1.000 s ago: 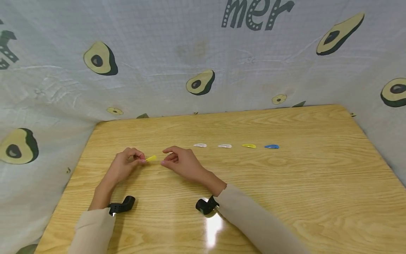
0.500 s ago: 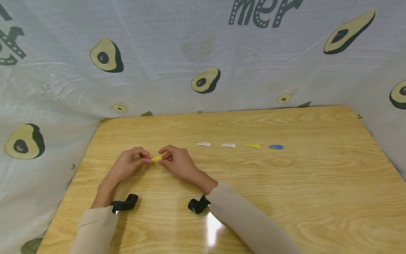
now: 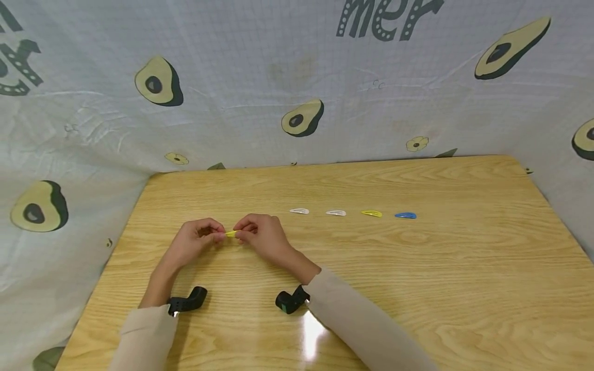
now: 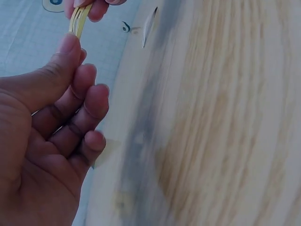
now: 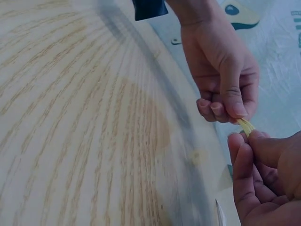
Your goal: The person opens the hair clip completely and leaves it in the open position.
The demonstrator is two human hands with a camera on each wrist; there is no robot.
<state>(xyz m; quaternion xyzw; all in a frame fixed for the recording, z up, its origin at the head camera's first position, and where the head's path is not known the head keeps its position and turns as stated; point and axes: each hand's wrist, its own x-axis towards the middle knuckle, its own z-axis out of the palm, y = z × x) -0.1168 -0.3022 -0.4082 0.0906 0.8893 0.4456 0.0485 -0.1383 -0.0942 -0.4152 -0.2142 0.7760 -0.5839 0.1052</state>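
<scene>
A yellow snap hair clip (image 3: 230, 234) is held above the left part of the table between both hands. My left hand (image 3: 192, 241) pinches one end with thumb and fingertips; my right hand (image 3: 265, 236) pinches the other end. In the left wrist view the slotted middle of the hair clip (image 4: 79, 20) shows between the thumbs. The right wrist view shows the left thumb above and the right thumb below on the same clip (image 5: 245, 126). Fingertips cover both ends of it.
To the right of the hands a row of hair clips lies on the wooden table (image 3: 417, 278): two white clips (image 3: 299, 211), a yellow one (image 3: 372, 213) and a blue one (image 3: 406, 215). A white avocado-print sheet (image 3: 232, 67) rises behind the table.
The right hand has come left to the yellow hair clip and now pinches its free end. The left hand keeps its pinch. The head view has shifted slightly.
</scene>
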